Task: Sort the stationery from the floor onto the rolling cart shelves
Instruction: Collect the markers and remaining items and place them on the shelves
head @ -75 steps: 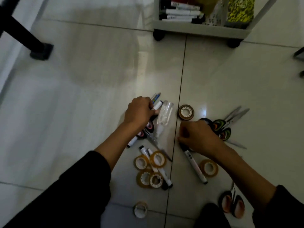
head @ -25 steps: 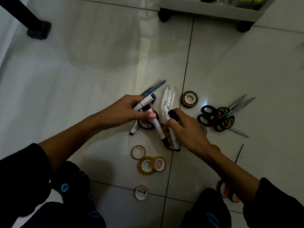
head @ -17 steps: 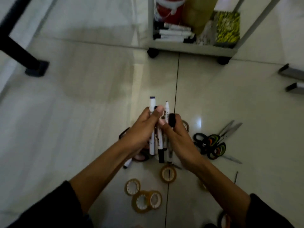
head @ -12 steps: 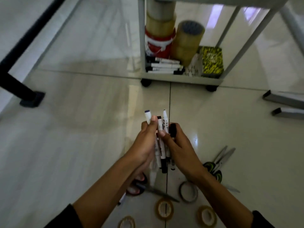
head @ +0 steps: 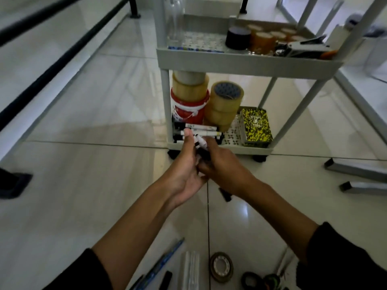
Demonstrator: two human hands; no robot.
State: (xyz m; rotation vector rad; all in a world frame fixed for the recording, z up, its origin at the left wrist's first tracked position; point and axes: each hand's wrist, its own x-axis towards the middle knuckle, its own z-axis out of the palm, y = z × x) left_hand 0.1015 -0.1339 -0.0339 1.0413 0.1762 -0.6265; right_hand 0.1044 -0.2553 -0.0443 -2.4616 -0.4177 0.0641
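Both hands hold one bundle of white markers [head: 200, 143] just in front of the grey rolling cart's bottom shelf [head: 219, 149]. My left hand [head: 184, 166] cups the bundle from the left, thumb up. My right hand [head: 224, 166] grips it from the right; black marker ends stick out below the wrist. More white markers [head: 201, 130] lie on that bottom shelf. On the floor near me lie a blue pen [head: 161, 262], a clear plastic tube [head: 191, 268], a small tape roll [head: 221, 266] and scissors handles [head: 266, 281].
The bottom shelf also carries stacked brown tape rolls [head: 225, 103], a red-and-white tub [head: 189, 109] and a yellow patterned box [head: 255, 124]. The upper shelf [head: 240, 61] bears a black roll, amber tape rolls and a stapler. Black bars run along the left; grey metal legs lie right.
My hands gathered markers from the floor into one bundle, lifted it and carried it forward to the cart's bottom shelf. The view has risen and moved closer to the cart.
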